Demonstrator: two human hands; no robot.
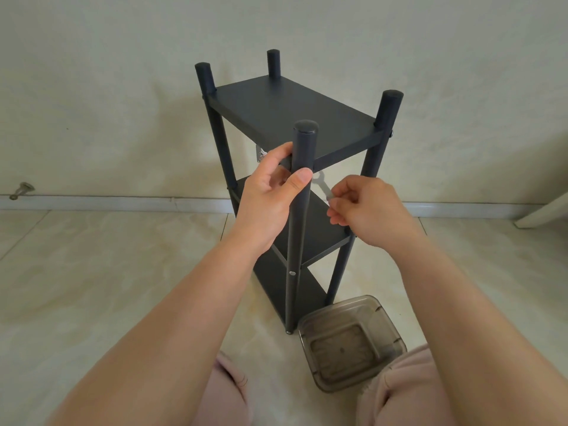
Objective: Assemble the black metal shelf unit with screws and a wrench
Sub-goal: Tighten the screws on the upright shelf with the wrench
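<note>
Head view puts the black shelf unit (pixel 295 124) straight ahead of you, standing upright on the tiled floor (pixel 92 272) close to the pale wall (pixel 123 87). Its long axis runs vertical, with four round posts rising past the top board and three boards stacked one above another. The top board's longer side runs away from you toward the wall.

Your left hand (pixel 270 192) grips the nearest post (pixel 302 167) just under the top board, thumb across the front of the post and fingers curled behind it. Your right hand (pixel 365 210) pinches the small silver wrench (pixel 321 187) by its near end, fingers curled round it. The wrench slants up and away from those fingertips toward the near post, its open head just beside the post below the top board's edge. Whether the head sits on a screw you cannot tell, since the post and your left thumb stand in the way.

Below your right wrist, a smoky clear plastic tray (pixel 350 339) lies on the floor, just beside the near post's foot. Your knees in pink cloth (pixel 396 392) flank it. A metal doorstop (pixel 21 190) sits far out beyond your left fingers, at the skirting.
</note>
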